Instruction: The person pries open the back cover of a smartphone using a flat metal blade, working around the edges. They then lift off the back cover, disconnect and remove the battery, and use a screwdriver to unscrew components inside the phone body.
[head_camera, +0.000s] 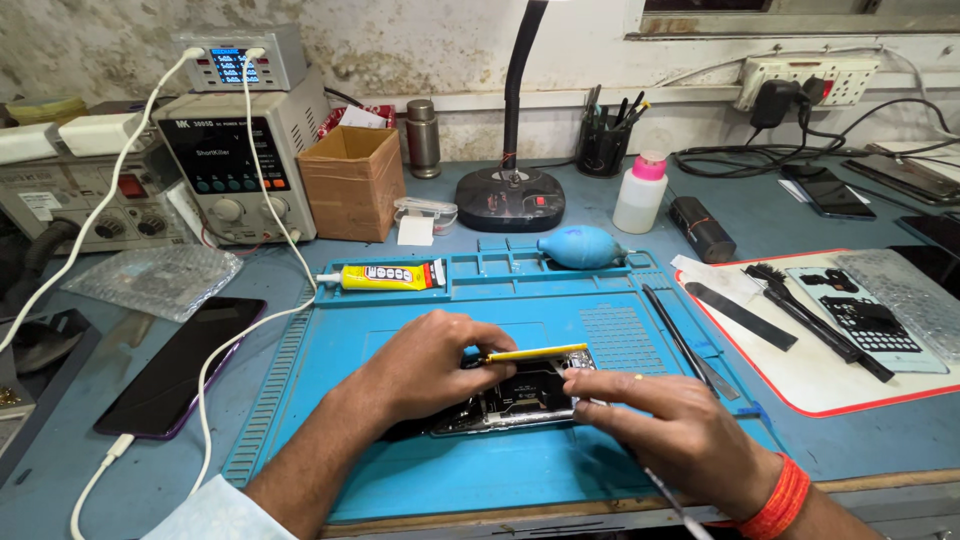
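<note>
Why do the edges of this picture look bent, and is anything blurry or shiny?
Head view: the wide lens bows the wall and bench edges near the borders; the blue silicone work mat is evenly lit from above, with soft shadows under the left hand and right hand; faint glare lies on the dark glossy phone at left; the centre stays sharp.

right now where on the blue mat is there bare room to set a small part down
The blue mat is bare in front of the opened phone, and on its left strip beside the white cable. It is crowded at the centre, under the left hand and right hand.
</note>
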